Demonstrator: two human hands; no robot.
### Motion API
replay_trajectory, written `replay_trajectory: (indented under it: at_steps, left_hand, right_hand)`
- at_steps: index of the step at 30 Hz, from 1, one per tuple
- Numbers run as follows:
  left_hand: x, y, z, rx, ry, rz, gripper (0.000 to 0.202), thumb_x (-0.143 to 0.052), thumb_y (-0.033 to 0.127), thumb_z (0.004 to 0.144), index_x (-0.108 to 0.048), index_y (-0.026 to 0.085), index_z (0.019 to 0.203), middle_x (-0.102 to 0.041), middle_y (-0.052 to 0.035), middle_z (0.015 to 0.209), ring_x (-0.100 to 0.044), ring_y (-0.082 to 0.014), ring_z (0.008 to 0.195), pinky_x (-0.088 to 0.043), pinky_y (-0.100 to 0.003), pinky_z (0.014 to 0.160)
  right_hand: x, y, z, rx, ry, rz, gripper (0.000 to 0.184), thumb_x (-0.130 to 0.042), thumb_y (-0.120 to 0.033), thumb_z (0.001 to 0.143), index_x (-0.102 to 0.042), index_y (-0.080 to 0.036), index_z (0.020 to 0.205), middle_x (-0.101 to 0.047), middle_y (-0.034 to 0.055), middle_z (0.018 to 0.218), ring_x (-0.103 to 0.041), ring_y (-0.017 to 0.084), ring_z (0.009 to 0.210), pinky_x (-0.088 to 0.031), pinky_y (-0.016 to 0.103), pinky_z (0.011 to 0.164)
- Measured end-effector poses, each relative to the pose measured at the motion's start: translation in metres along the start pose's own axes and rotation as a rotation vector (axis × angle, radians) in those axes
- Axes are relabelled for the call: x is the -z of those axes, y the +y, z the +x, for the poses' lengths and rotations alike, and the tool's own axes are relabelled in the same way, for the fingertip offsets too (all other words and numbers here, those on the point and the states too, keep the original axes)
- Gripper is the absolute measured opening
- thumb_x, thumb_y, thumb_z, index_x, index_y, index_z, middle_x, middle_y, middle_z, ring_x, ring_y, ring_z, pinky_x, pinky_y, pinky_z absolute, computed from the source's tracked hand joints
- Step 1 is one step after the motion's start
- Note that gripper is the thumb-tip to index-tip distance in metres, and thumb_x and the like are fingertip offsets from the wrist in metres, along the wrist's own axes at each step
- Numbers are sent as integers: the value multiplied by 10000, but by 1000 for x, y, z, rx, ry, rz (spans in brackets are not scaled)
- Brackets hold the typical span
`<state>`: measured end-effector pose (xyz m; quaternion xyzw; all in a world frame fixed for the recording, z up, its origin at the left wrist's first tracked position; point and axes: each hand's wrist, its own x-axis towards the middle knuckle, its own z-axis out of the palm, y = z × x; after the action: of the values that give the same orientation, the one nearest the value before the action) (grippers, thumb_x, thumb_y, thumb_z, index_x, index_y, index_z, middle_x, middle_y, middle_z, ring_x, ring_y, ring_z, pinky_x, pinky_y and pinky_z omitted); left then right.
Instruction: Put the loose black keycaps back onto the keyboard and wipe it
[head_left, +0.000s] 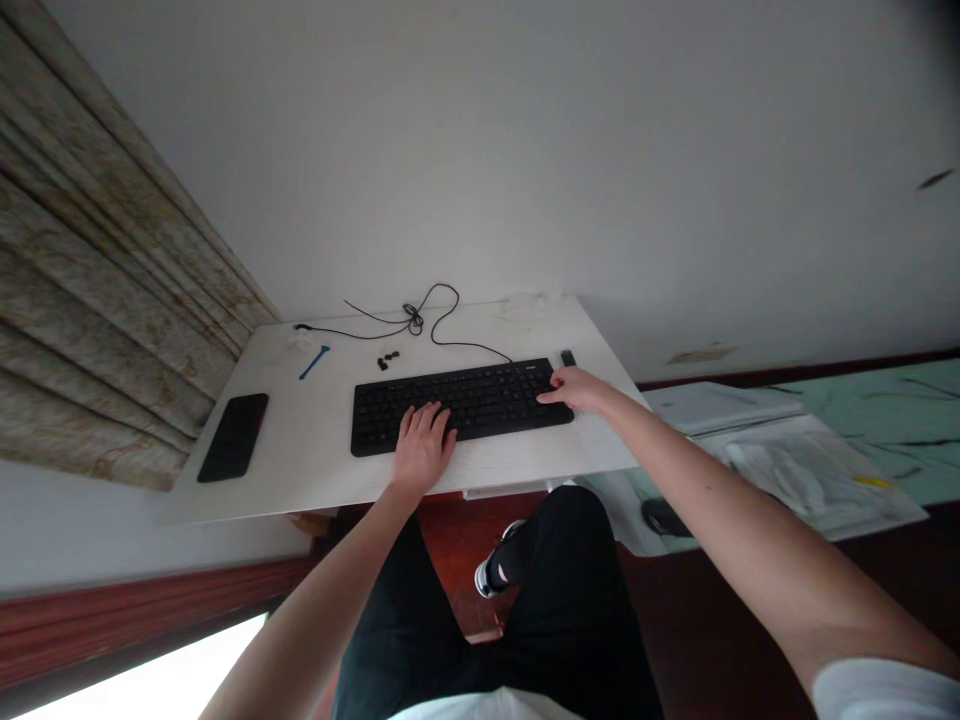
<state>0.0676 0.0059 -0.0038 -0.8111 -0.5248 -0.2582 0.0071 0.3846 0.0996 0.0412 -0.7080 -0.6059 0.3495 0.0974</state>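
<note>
A black keyboard (480, 395) lies slightly angled on the white desk (315, 480). My left hand (423, 445) rests on its front middle, fingers stretched over the keys. At the number pad, my right hand (574, 388) is closed, with thumb and forefinger at the keys; whatever is between them is hidden. Just behind that hand a small dark piece (568, 357) shows; I cannot tell if it is held. Several small black pieces (386, 360), which look like keycaps, lie behind the keyboard. Farther left is a thin blue tool (314, 363).
A black phone (234, 437) lies at the desk's left side. The keyboard's cable (414, 320) is bundled near the wall. On the right, a lower marbled surface (900, 400) bears papers in a clear sleeve (795, 470) and a black mouse (663, 517). A curtain (97, 260) hangs left.
</note>
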Motion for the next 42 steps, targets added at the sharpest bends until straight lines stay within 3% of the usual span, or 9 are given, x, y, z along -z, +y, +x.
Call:
replay_trajectory:
  at_steps: [7, 9, 13, 16, 23, 27, 31, 35, 42]
  left_hand:
    - [2, 1, 0, -11, 17, 7, 342, -513, 297, 950, -613, 168, 1251, -636, -145, 1302, -548, -294, 1271, -355, -519, 1142]
    - [2, 0, 0, -15, 21, 5, 340, -516, 294, 949, -615, 165, 1248, -640, -146, 1295, -550, -295, 1269, -356, -519, 1141]
    - [2, 0, 0, -17, 20, -14, 346, -528, 291, 943, -614, 168, 1254, -638, -150, 1296, -544, -301, 1274, -354, -528, 1139]
    - [1, 1, -1, -8, 19, -40, 348, -540, 292, 937, -616, 172, 1254, -635, -151, 1296, -543, -306, 1274, -349, -532, 1140]
    - [14, -14, 18, 50, 65, -90, 272, -513, 272, 951, -654, 192, 1169, -659, -122, 1219, -599, -274, 1161, -414, -472, 1086]
    - [33, -55, 62, 318, 130, 0, 288, -493, 209, 931, -639, 155, 1173, -647, -147, 1199, -585, -285, 1165, -429, -442, 1060]
    - [37, -97, 102, 545, -57, 69, 378, -586, 282, 893, -594, 131, 1240, -610, -182, 1263, -595, -304, 1162, -453, -413, 1018]
    - [27, -115, 117, 618, -203, 112, 376, -605, 316, 886, -607, 124, 1209, -637, -195, 1222, -612, -304, 1142, -456, -394, 995]
    - [18, -119, 116, 653, -182, 82, 252, -509, 138, 872, -658, 141, 1075, -705, -179, 1087, -642, -297, 1080, -471, -412, 944]
  right_hand:
    - [-5, 10, -8, 110, 103, 9, 370, -783, -391, 669, -465, -223, 582, -439, -55, 498, -424, 135, 501, -279, 288, 520]
    - [-7, 19, -14, 145, 281, 123, 390, -690, -507, 758, -475, -225, 598, -465, -39, 523, -436, 145, 528, -300, 293, 545]
    - [-16, 41, -27, 125, 802, 221, 436, -525, -597, 865, -469, -231, 636, -507, -7, 585, -455, 166, 598, -341, 309, 616]
    - [-28, 55, -32, 130, 942, 190, 413, -490, -571, 893, -460, -233, 655, -513, 3, 623, -458, 174, 629, -357, 321, 659]
    - [-36, 66, -25, 140, 962, 148, 380, -453, -531, 914, -472, -229, 684, -519, 29, 700, -456, 194, 701, -372, 342, 714]
    - [-34, 66, -22, 103, 918, 146, 405, -416, -556, 923, -485, -227, 697, -533, 38, 710, -459, 201, 704, -369, 345, 711]
    - [-34, 66, -23, 91, 899, 133, 430, -390, -580, 925, -506, -224, 714, -565, 55, 741, -483, 210, 723, -368, 347, 718]
    - [-34, 66, -22, 81, 896, 128, 446, -383, -594, 924, -526, -219, 728, -584, 64, 752, -501, 216, 725, -375, 351, 717]
    - [-34, 67, -21, 74, 905, 133, 476, -369, -614, 921, -562, -209, 763, -610, 81, 772, -514, 220, 710, -385, 354, 715]
